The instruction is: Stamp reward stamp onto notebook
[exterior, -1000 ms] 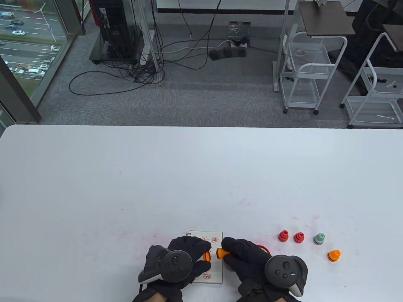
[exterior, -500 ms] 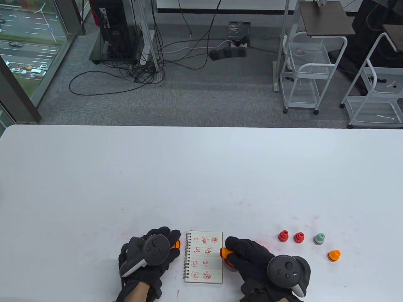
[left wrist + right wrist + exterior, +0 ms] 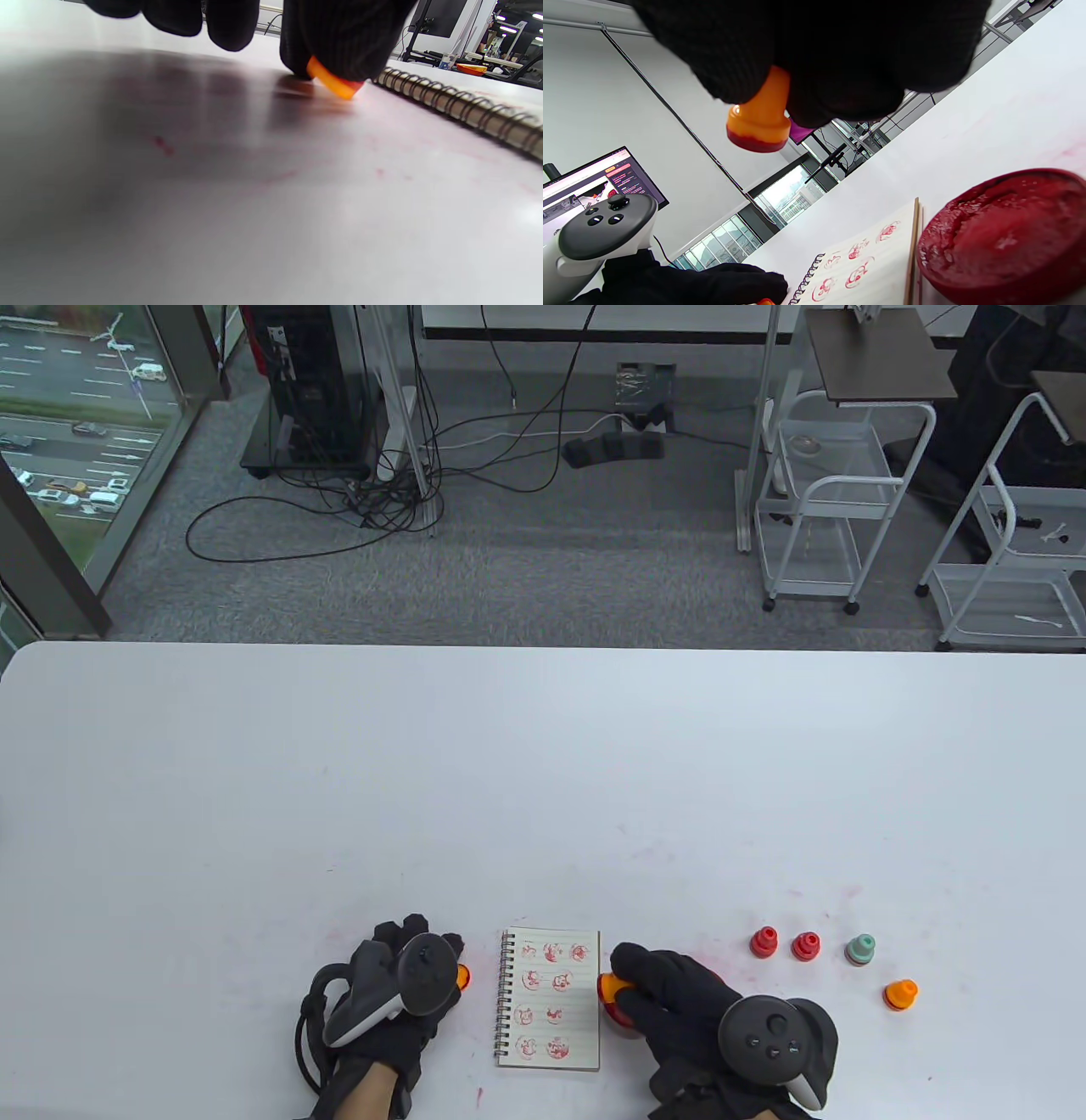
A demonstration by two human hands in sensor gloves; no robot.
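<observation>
R hand [image 3: 670,997] grips orange stamp [image 3: 759,123] over ink pad [image 3: 1005,237]; L hand [image 3: 399,993] pinches its cap [image 3: 333,80]; dab evenly, then press flat on notebook [image 3: 551,1001].

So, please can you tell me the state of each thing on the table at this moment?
notebook: open, flat, page bearing red stamp prints
orange stamp: gripped by right hand, lifted, face inked red
orange cap: held by left hand, down at the table
ink pad: uncovered, red
four other stamps: standing, untouched
</observation>
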